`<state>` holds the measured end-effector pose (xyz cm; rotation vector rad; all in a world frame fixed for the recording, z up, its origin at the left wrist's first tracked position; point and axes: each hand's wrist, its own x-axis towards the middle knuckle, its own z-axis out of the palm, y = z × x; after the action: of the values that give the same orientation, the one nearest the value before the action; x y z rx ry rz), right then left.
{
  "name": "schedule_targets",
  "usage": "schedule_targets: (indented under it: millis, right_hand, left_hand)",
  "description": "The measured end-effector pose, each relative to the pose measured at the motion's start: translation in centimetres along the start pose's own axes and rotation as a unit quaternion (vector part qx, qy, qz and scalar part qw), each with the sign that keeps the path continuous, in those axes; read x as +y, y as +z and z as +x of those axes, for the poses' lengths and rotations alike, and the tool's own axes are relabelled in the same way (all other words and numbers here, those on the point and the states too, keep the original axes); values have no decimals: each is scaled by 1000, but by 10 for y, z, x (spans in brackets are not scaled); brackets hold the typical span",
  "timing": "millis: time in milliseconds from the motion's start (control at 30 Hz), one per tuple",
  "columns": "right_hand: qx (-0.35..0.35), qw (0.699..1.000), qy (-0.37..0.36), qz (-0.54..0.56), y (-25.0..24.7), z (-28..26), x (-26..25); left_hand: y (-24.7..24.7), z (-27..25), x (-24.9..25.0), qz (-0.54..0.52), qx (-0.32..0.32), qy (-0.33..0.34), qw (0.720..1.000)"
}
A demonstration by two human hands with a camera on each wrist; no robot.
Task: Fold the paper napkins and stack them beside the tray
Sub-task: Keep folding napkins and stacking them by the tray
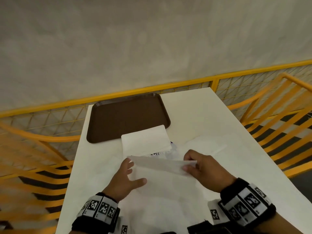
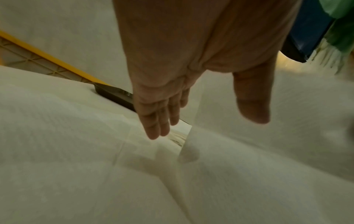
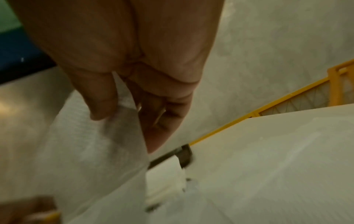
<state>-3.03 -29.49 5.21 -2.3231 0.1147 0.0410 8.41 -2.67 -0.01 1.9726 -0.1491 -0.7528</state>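
While the right hand (image 1: pixel 200 168) pinches the napkin (image 1: pixel 162 166), the left hand (image 1: pixel 125 176) lies slack; print unreadable.

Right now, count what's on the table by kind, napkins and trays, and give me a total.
Napkins: 2, the one being folded and the folded one at the tray's near edge
Trays: 1, brown
Total: 3

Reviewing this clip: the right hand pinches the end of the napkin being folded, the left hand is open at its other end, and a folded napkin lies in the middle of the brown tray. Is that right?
Not quite. In the head view the folded napkin lies on the table at the near edge of the brown tray, only its far corner overlapping the rim. The rest holds: the right hand pinches the napkin being folded; the left hand is open.
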Motion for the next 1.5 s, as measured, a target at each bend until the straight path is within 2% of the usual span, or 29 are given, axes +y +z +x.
schedule_targets:
  millis: [100,200,267,333,367,433,533,667,767,900,1000,1167,1267,1333,1500]
  right_hand:
    - [7,997,-7,83,-25,-3,-17]
    - [35,984,-2,173,-39,-2,-28]
    - [72,957,15,282,-43,-3,-30]
    - [44,911,57,406,-43,-4,-28]
    - [18,901,74,426,-42,-6,-28]
    - [-6,911,95,402,-35,-10,-25]
    - [40,934,105,340,-25,-13,-22]
    - [97,962,44,250,-23,-15,-29]
    - [113,978,7,174,-23,-13,-29]
    - [131,963,1,234,-24,-14,-32]
    - [120,949,0,292,-27,-15,-36]
    - [114,936,-9,334,-29,-13,-32]
    - [110,932,0,346,-31,-14,-31]
    - [106,929,14,355,-33,-14,-31]
    - [92,906,33,411,-33,-15,-30]
  left_hand:
    - [2,-6,14,-85,0,56,995]
    - [3,-19,37,-124,29,98,987]
    - [2,-27,49,-168,38,103,980]
    - [1,-33,59,-212,38,105,971]
    - [0,-36,62,-226,40,101,968]
    - [-2,-41,68,-241,45,95,965]
    - [-4,-46,69,-217,51,98,970]
    - [-4,-54,69,-212,61,93,971]
    - [-7,-55,69,-209,57,126,968]
    - [-11,-55,72,-248,33,147,957]
    - [-12,-57,74,-267,53,150,950]
    - [-14,-55,70,-292,65,152,942]
    - [-18,-57,69,-293,43,164,941]
    - [-19,-61,71,-307,20,151,939]
    - [-19,-61,73,-316,16,109,943]
